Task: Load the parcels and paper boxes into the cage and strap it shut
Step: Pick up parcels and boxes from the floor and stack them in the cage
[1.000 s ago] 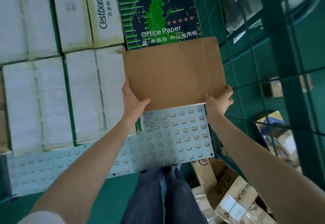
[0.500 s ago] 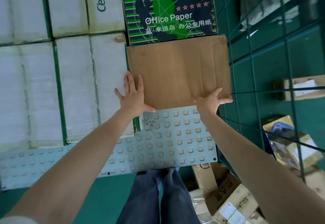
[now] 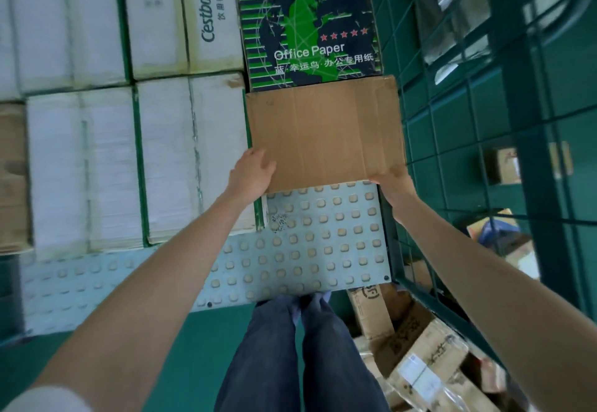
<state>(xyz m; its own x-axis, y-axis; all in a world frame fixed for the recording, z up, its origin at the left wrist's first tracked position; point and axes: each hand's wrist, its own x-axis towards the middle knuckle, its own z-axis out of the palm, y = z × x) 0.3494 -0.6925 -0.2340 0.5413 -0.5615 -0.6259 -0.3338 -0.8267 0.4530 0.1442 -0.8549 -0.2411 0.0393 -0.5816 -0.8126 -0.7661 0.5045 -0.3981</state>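
A plain brown cardboard box (image 3: 326, 130) lies on the cage's studded grey floor plate (image 3: 323, 243), butted against a green and black "Office Paper" box (image 3: 310, 17) and close to the green wire cage wall (image 3: 452, 120). My left hand (image 3: 250, 174) grips its near left corner, thumb on top. My right hand (image 3: 392, 182) holds the near right corner, its fingers hidden under the edge. White strapped paper boxes (image 3: 193, 153) fill the cage to the left.
A "Cestbon" carton (image 3: 210, 14) stands at the back, left of the Office Paper box. Loose brown parcels (image 3: 426, 366) lie on the green floor at the lower right, outside the mesh. More parcels (image 3: 504, 166) show through the wire. My legs (image 3: 300, 353) stand at the plate's edge.
Half a second ago both hands lay on the brown box with fingers spread flat. Now they have closed round its near corners. The box sits snug against the Office Paper box.
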